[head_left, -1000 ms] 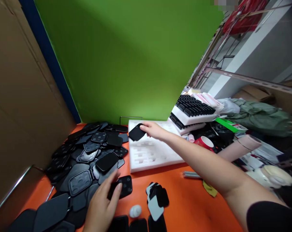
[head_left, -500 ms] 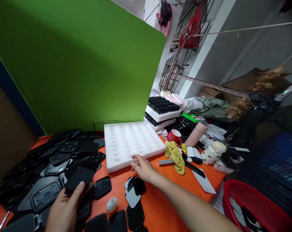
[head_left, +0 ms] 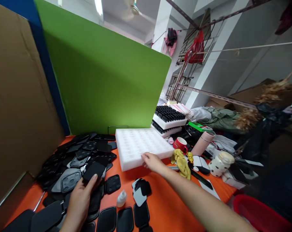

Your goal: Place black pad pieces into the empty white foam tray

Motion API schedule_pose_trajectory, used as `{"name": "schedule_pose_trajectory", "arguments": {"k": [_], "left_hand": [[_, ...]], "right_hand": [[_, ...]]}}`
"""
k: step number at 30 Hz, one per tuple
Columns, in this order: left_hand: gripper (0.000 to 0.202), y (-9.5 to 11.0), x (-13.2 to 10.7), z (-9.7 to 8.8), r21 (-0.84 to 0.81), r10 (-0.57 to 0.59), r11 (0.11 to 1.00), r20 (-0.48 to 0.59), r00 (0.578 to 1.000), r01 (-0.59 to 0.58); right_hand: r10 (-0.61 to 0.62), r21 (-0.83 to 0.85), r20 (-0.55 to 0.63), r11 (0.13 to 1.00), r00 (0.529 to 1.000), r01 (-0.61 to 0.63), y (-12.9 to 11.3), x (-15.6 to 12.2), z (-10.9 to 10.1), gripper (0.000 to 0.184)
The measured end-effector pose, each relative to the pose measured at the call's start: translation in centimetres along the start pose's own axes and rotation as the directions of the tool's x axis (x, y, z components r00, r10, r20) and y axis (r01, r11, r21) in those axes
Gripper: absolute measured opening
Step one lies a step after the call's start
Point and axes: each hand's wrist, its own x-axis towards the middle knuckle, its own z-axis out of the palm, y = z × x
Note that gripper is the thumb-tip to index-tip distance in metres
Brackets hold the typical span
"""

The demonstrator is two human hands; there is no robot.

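Observation:
My left hand point(head_left: 81, 196) is closed on a flat black square case point(head_left: 94, 170), thumb on top, above a pile of similar cases point(head_left: 71, 158). My right hand point(head_left: 152, 162) grips the front edge of a white foam tray point(head_left: 136, 145), with the fingers on top and the thumb low at its front side. Rows of faint slots run across the tray. Between my hands lie a small stack of black and light-grey rounded square sheets point(head_left: 140, 191) and a small white squeeze bottle point(head_left: 121, 198). Several black square cases point(head_left: 125, 219) lie nearest me.
A green board point(head_left: 104, 80) stands behind the orange tabletop point(head_left: 170, 199), with cardboard point(head_left: 20, 96) at left. Foam trays filled with black pieces point(head_left: 170, 117) are stacked behind. To the right are a red mug point(head_left: 180, 145), yellow cloth point(head_left: 182, 164), pink bottle point(head_left: 203, 143) and red basin point(head_left: 259, 212).
My view has tilted up, so more of the ceiling and cardboard shows. My right hand has closed on the foam tray's front edge. My left hand still holds the black case.

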Motion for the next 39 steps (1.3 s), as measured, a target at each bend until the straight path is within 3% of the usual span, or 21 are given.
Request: {"name": "schedule_pose_trajectory", "arguments": {"k": [4,6,9,11,14,17,20,22,25,30,35,39], "left_hand": [[0.043,0.0,0.0,0.0,-0.057,0.036,0.998,0.001,0.999,-0.035],[0.042,0.1,-0.1,0.1,-0.069,0.034,0.997,0.007,0.999,-0.034],[0.041,0.2,-0.2,0.1,-0.077,0.027,0.997,0.012,1.0,-0.026],[0.041,0.2,-0.2,0.1,-0.083,0.03,0.996,0.01,1.0,-0.029],[0.041,0.1,-0.2,0.1,-0.087,0.03,0.996,0.014,0.999,-0.029],[0.042,-0.1,0.0,0.1,-0.087,0.032,0.996,0.025,0.999,-0.029],[0.044,-0.3,0.1,0.0,-0.077,0.037,0.996,0.033,0.999,-0.035],[0.045,-0.4,0.1,-0.1,-0.066,0.04,0.997,0.036,0.999,-0.037],[0.046,-0.3,0.0,-0.3,-0.049,0.037,0.998,0.034,0.999,-0.035],[0.048,-0.1,-0.2,-0.2,-0.044,0.012,0.999,0.012,1.0,-0.011],[0.052,-0.3,-0.1,-0.4,-0.045,-0.027,0.999,-0.01,1.0,0.027],[0.05,-0.4,-0.1,-0.7,-0.021,-0.065,0.998,-0.011,0.998,0.065]], "right_hand": [[0.026,0.041,-0.05,0.999,0.998,-0.024,-0.4,-4.0,-6.4,0.049],[0.012,0.03,-0.088,1.0,0.996,-0.009,-0.5,-6.4,-10.5,0.046],[-0.036,-0.205,-0.086,0.979,0.996,0.018,-0.1,-9.0,-16.2,0.031],[-0.034,-0.428,-0.067,0.904,0.997,0.002,0.1,-9.6,-19.2,0.022],[-0.123,-0.703,-0.152,0.711,0.981,-0.02,-0.5,-9.3,-22.5,0.017],[-0.268,-0.852,-0.241,0.519,0.933,-0.071,-2.5,-7.8,-24.7,0.019],[-0.303,-0.908,-0.264,0.399,0.916,-0.13,-5.3,-5.0,-26.1,0.034],[-0.315,-0.924,-0.203,0.375,0.927,-0.075,-6.9,-2.4,-26.4,0.043],[-0.307,-0.926,-0.039,0.37,0.951,0.081,-8.5,2.3,-25.1,0.038],[-0.302,-0.879,0.121,0.41,0.945,0.244,-8.5,9.9,-19.2,0.041],[-0.244,-0.843,0.136,0.48,0.96,0.242,-5.9,15.4,-13.3,0.037],[-0.167,-0.822,0.064,0.551,0.984,0.148,-3.5,18.0,-11.2,0.022]]}}
